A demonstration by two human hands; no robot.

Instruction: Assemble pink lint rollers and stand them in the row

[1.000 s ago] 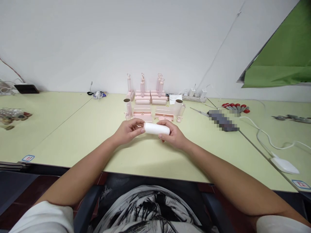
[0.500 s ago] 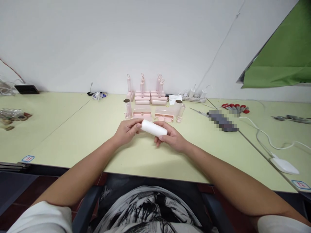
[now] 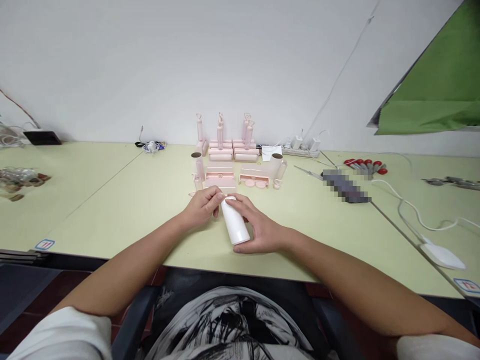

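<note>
White cylinder (image 3: 235,221) is held just above or on the pale green table (image 3: 150,200), near its front edge and in front of the pink items; can't tell if its lower end touches the surface. Long axis runs from far-left to near-right, steeper toward the person than sideways. Narrower-looking end points away and slightly left, toward the left fingertips; broad end points back at the person and slightly right. It looks tilted, not upright; exact tilt unclear. Right hand (image 3: 258,227) grips it from the right, fingers over the far part, thumb at the near end. Left hand (image 3: 204,205) has fingers curled closed, thumb and index together at the far end; can't tell what, if anything, is pinched between them. Beyond: open pink case (image 3: 219,176) on the left, another open case (image 3: 255,180) beside it with pink glasses (image 3: 255,184) at its front. Brown-rimmed tube (image 3: 196,162) and second tube (image 3: 276,164) stand either side. Blurred dark object (image 3: 345,186) lies well right of the hands.
</note>
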